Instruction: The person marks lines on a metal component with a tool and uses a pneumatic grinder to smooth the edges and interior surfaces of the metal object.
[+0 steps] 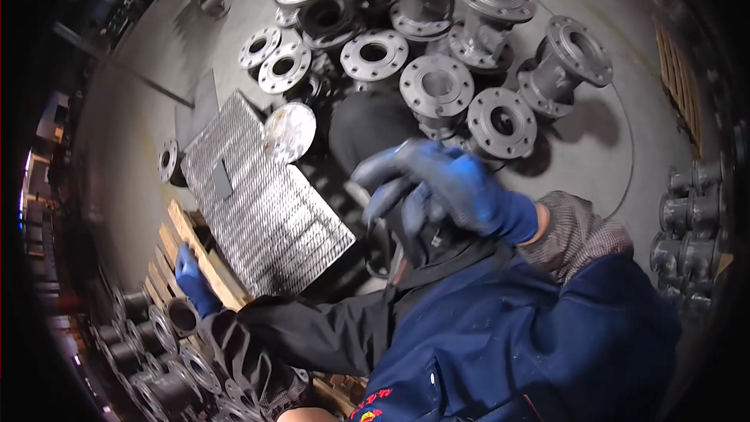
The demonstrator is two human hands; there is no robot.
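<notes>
My right hand (437,187), in a grey and blue work glove, is raised in front of a black hood and dark clothing (375,129), apparently another person's. Its fingers are bent, apart and slightly blurred, with nothing seen in them. My left hand (191,277), also in a blue glove, reaches far left against the edge of a wooden pallet (207,254). How its fingers are closed is too small to make out. A shiny silver patterned sheet (273,219) lies beside that pallet edge, a small dark rectangular piece (223,180) on top. A round metal disc (289,133) touches the sheet's far edge.
Several grey flanged pipe fittings (437,84) stand on the concrete floor ahead. More fittings (176,379) crowd the lower left, and others are stacked (691,227) at the far right. A slatted wooden pallet (676,86) lies at the right; a thin cable (631,148) curves across the floor.
</notes>
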